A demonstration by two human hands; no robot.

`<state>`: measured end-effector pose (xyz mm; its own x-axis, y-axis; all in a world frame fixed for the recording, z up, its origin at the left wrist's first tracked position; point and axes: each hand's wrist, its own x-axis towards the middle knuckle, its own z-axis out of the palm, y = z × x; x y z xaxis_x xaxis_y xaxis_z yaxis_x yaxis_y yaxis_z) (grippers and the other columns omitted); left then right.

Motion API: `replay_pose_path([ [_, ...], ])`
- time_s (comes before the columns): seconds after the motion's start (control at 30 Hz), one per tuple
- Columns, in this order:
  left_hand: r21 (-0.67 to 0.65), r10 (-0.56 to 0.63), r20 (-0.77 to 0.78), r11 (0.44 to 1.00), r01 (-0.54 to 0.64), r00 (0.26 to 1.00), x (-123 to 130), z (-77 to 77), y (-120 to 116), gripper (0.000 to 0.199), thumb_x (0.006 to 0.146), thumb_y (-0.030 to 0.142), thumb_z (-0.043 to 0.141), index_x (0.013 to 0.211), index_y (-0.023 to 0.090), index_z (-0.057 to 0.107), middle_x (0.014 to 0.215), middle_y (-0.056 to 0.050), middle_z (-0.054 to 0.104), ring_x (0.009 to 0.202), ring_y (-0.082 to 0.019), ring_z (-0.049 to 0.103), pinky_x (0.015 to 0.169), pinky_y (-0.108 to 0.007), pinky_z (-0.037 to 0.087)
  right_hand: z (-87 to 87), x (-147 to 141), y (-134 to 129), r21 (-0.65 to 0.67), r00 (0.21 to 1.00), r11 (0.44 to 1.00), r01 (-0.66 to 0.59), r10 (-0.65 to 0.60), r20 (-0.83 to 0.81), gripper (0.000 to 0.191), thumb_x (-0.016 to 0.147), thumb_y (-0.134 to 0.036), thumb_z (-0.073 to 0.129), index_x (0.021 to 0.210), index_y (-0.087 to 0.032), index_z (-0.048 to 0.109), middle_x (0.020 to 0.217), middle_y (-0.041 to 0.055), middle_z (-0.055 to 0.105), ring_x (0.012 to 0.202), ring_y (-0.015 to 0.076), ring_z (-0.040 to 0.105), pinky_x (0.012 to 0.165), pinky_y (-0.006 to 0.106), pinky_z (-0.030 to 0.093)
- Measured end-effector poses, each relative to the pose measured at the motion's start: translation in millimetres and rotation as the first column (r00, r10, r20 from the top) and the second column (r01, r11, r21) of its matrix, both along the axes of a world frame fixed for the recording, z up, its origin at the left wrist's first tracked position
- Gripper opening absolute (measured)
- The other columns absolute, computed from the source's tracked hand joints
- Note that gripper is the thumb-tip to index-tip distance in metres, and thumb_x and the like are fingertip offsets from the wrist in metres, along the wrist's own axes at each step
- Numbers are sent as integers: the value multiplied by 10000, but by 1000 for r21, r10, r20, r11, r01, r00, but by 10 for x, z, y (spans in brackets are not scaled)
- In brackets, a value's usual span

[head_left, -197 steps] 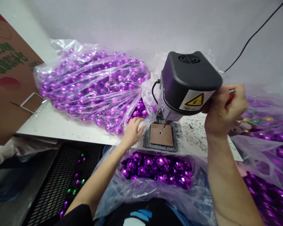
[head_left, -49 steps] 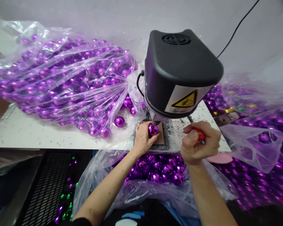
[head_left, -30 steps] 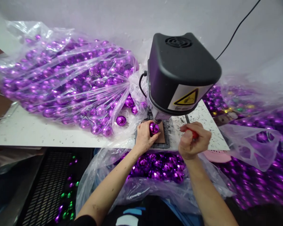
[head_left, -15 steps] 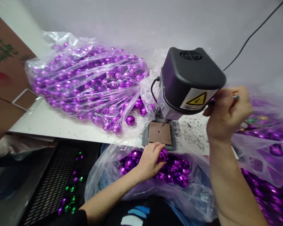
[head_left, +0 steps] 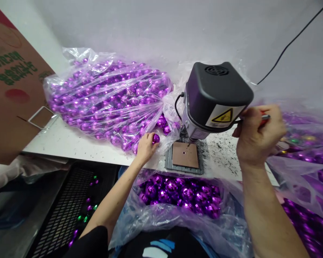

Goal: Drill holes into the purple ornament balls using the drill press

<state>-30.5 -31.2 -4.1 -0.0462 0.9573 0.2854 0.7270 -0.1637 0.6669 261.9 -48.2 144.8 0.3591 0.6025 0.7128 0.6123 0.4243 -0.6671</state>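
Two hands, one drill press, one cardboard box

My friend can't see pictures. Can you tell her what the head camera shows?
A left hand picks a purple ball from a big bag on a white table. The right hand holds the red lever of a small black drill press.

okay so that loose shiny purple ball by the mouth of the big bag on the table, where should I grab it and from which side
Pinch the shiny purple faceted ball across its widest part, coming from the table's near edge, where the left hand already touches it. It is round and slick, and the clear plastic bag of balls crowds its far side.
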Motion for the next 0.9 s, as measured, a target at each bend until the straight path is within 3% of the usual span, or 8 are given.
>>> replay_pose_path([
  [0.07,-77,-57,342,993,88,938,66,51,-71,469,835,363,737,1259,199,623,1158,-114,680,972,-238,671,820,-381,553,4,-8,1,-3,1000,1000,11,-11,-19,530,894,-704,466,817,-183,519,626,-39,441,554,66,413,534,234,290],
  [0.17,-182,-90,762,921,346,641,236,137,-242,565,829,482,732,1314,221,607,1173,-105,694,923,-209,697,730,-328,570,19,-13,18,-10,999,1000,3,-4,-34,546,889,-725,454,818,-187,510,625,-45,434,552,64,409,533,231,290],
  [0.23,-214,-46,881,850,482,471,356,161,-339,565,811,489,751,1294,225,624,1174,-112,699,914,-211,707,711,-324,578,36,-18,33,-16,999,1000,5,-5,-37,566,882,-746,444,808,-187,498,622,-47,427,555,63,405,538,233,290],
  [0.3,-228,-5,916,817,530,402,464,148,-400,556,789,471,779,1266,222,640,1172,-116,703,904,-207,708,693,-313,577,55,-25,46,-19,1000,1000,6,-7,-30,586,874,-764,436,797,-186,489,613,-49,418,557,63,400,546,237,290],
  [0.4,-224,-21,890,850,476,456,593,87,-433,597,728,418,838,1259,227,641,1153,-90,713,940,-202,692,703,-282,558,72,-30,52,-11,1000,1000,-7,7,-16,592,874,-766,436,798,-181,491,602,-49,416,562,64,402,569,246,303],
  [0.6,-150,-128,786,910,388,605,737,-22,-437,585,671,370,888,1175,189,654,1077,-50,718,1010,-205,666,960,-350,515,74,-42,41,-3,1000,1000,-18,18,-16,556,898,-724,441,803,-179,490,611,-57,412,569,65,413,603,246,319],
  [0.77,-174,-123,735,917,360,667,779,-43,-449,570,674,379,890,1158,176,666,1058,-58,716,989,-214,665,938,-352,512,79,-53,36,-7,1000,1000,-22,22,-13,547,907,-717,428,801,-183,476,607,-64,394,560,66,407,600,247,311],
  [0.9,-276,-43,796,862,426,604,792,13,-459,556,689,427,869,1141,165,677,1011,-58,721,851,-173,662,712,-274,512,73,-50,39,-5,1000,1000,-26,25,-17,548,904,-717,436,809,-180,488,601,-67,398,556,62,406,593,244,309],
])
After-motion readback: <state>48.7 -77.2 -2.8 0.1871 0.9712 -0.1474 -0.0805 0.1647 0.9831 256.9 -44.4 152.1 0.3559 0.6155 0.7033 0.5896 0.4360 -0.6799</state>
